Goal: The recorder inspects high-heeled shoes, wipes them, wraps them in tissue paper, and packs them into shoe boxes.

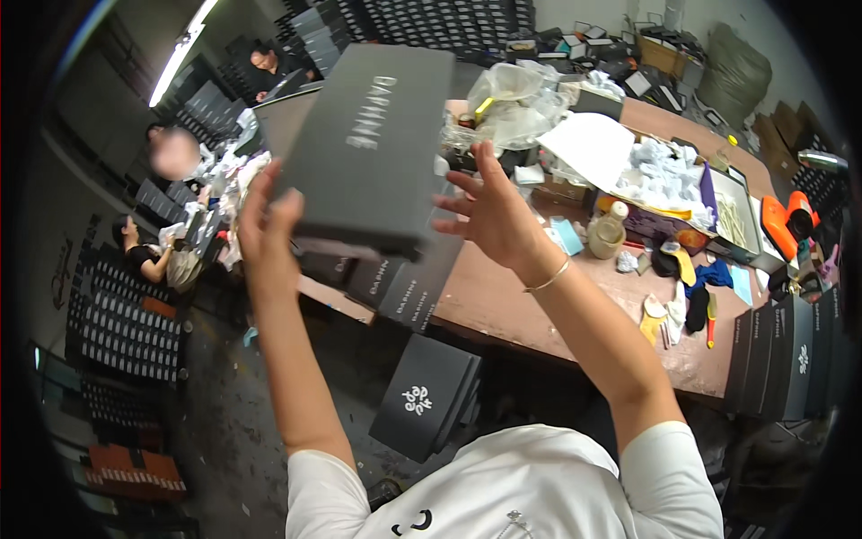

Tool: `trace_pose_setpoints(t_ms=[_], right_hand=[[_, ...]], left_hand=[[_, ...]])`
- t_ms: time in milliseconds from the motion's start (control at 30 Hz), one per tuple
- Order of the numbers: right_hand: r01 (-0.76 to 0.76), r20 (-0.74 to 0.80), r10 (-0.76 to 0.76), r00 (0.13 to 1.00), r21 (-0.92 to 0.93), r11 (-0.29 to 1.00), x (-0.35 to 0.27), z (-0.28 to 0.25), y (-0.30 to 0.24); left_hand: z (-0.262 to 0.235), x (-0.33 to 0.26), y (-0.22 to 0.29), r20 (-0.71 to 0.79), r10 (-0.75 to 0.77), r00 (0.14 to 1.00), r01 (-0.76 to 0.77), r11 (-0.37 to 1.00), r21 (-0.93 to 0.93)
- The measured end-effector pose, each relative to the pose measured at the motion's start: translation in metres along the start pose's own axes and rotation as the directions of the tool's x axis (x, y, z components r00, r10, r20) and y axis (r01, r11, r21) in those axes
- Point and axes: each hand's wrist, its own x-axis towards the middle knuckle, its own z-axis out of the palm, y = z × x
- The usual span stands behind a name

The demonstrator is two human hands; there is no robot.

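A flat dark grey box [368, 148] with pale lettering on its lid is raised in front of me, tilted. My left hand [265, 225] presses against its left edge with fingers up. Fingers spread, my right hand [492, 211] is at the box's right side; whether it touches the box is unclear. Several matching dark boxes [404, 287] lie stacked under it at the edge of the brown worktable [503, 305]. Another dark box [426, 395] with a white emblem stands below the table edge.
Clear plastic bags [516, 103], white paper [588, 144], a small bottle [608, 232], an orange tool [783, 220] and scraps cover the table. Upright dark boxes [781, 355] line its right end. Other people [144, 251] work at the left among stacked boxes [126, 332].
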Motion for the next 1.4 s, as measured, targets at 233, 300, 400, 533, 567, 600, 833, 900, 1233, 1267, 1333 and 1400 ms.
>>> trace_pose_setpoints(t_ms=[233, 300, 400, 533, 567, 600, 833, 900, 1233, 1267, 1333, 1400], right_hand=[[-0.039, -0.264, 0.005, 0.964, -0.127, 0.991, -0.151, -0.131, 0.074], [-0.198, -0.408, 0.067, 0.91, -0.287, 0.937, -0.19, -0.176, 0.093], [-0.476, -0.611, 0.195, 0.767, -0.339, 0.812, -0.229, -0.233, 0.105], [-0.502, -0.629, 0.178, 0.757, -0.384, 0.775, -0.231, -0.263, 0.094], [-0.52, -0.612, 0.197, 0.766, -0.409, 0.749, -0.225, -0.261, 0.088], [-0.538, -0.593, 0.219, 0.775, -0.436, 0.722, -0.223, -0.259, 0.087], [-0.491, -0.645, -0.093, 0.758, -0.659, 0.57, -0.23, -0.297, 0.162], [-0.498, -0.67, 0.016, 0.742, -0.535, 0.682, -0.232, -0.289, 0.156], [-0.339, -0.502, 0.051, 0.863, -0.503, 0.795, -0.215, -0.22, 0.051], [-0.219, -0.445, -0.023, 0.895, -0.485, 0.846, -0.212, -0.227, 0.067], [-0.199, -0.465, -0.035, 0.885, -0.444, 0.874, -0.209, -0.216, 0.063], [-0.175, -0.456, -0.043, 0.889, -0.425, 0.888, -0.203, -0.21, 0.059]], left_hand=[[0.112, -0.189, -0.065, 0.312, -0.243, 0.919, 0.18, 0.959, 0.218], [0.151, -0.243, -0.138, 0.472, -0.635, 0.612, 0.773, 0.606, -0.187], [0.205, -0.31, -0.2, 0.548, -0.804, 0.231, 0.973, 0.191, -0.13], [0.224, -0.307, -0.211, 0.604, -0.794, 0.069, 0.996, 0.025, -0.081], [0.22, -0.301, -0.211, 0.604, -0.793, 0.077, 0.997, 0.047, -0.066], [0.218, -0.302, -0.217, 0.604, -0.792, 0.088, 0.996, 0.065, -0.059], [0.218, -0.344, -0.256, 0.487, -0.829, 0.276, 0.915, 0.382, 0.132], [0.214, -0.337, -0.245, 0.486, -0.839, 0.245, 0.93, 0.345, 0.126], [0.168, -0.211, -0.159, 0.793, -0.579, -0.192, 0.974, -0.21, 0.082], [0.17, -0.207, -0.157, 0.79, -0.58, -0.198, 0.974, -0.209, 0.091], [0.172, -0.202, -0.153, 0.783, -0.589, -0.198, 0.975, -0.198, 0.098], [0.172, -0.199, -0.15, 0.774, -0.605, -0.186, 0.979, -0.18, 0.095]])
